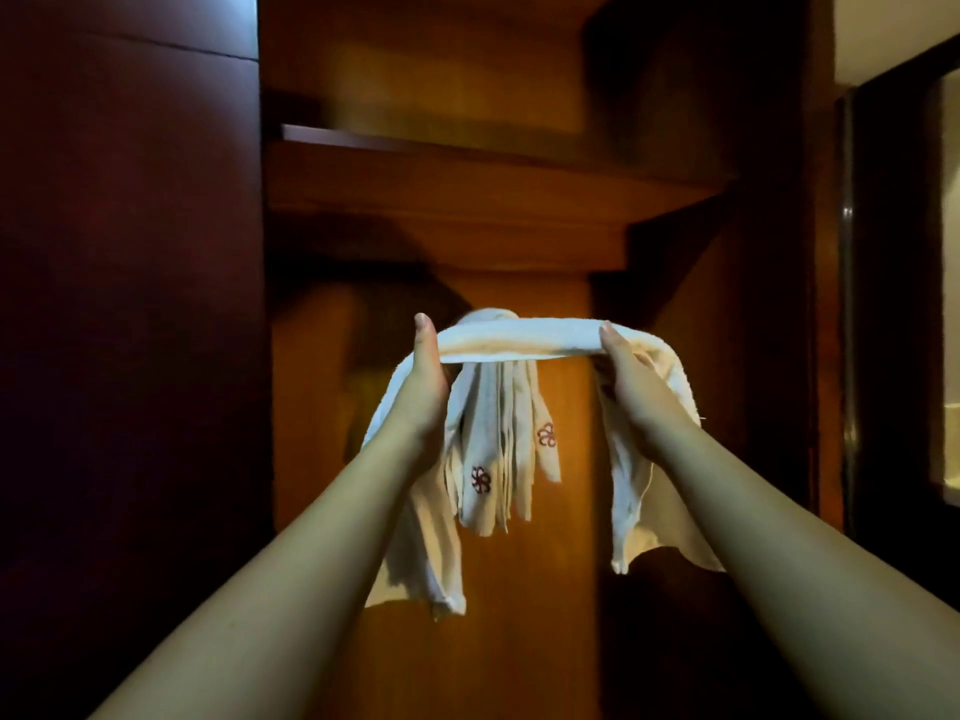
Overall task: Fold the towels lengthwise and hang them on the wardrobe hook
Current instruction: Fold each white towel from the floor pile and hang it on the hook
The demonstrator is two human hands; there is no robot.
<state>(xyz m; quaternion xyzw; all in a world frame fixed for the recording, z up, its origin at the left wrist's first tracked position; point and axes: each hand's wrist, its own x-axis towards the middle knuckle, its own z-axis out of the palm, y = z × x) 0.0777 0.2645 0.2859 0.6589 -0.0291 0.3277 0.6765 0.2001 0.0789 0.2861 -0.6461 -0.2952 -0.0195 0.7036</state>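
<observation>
Hanging beyond the grip, several towels [498,449] are done; one folded towel [519,339], clasped by both hands [426,376], remains.

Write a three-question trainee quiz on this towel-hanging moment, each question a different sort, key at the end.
1. True or false: the left hand and right hand each grip the folded towel stretched level between them.
2. Multiple choice: the hanging towels behind it hang from: A) the wooden shelf B) a spot on the wardrobe back panel level with the hands C) the dark door.
3. Fill in: the hanging towels carry a red ______ emblem.

Key: 1 true; 2 B; 3 flower-like (embroidered).
</observation>
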